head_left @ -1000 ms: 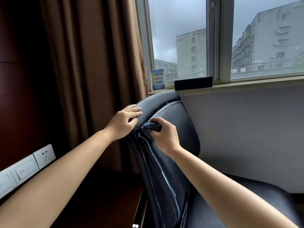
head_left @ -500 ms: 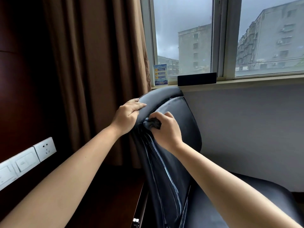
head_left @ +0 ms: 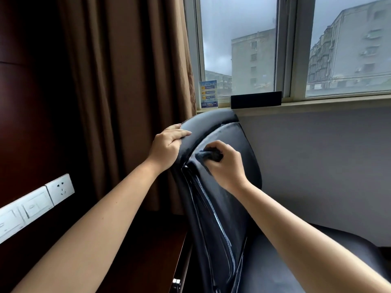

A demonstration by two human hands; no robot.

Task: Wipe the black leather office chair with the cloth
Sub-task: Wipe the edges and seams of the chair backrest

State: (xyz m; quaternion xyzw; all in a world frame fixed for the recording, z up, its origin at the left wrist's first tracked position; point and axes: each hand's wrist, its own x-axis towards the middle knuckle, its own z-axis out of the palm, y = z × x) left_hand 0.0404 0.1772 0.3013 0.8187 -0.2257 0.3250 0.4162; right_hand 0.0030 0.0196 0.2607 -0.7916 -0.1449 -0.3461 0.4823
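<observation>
Brown curtain [head_left: 131,92] hanging down the left half of the view, beside a window [head_left: 283,45] showing grey apartment blocks under an overcast sky. Black leather office chair [head_left: 232,187] standing below the window sill, backrest upright and turned edge-on, seat stretching off to the lower right. White socket panel [head_left: 36,201] fixed to the dark wood wall at far left. Black box [head_left: 256,99] lying on the sill just above the chair top, blue card [head_left: 208,94] propped upright next to it. Left hand [head_left: 166,148] gripping the outer upper edge of the backrest, fingers laid over the leather rim. Right hand [head_left: 225,166] clenched around a dark cloth [head_left: 211,155], pressing it against the front face of the backrest near the top, just beside the seam
</observation>
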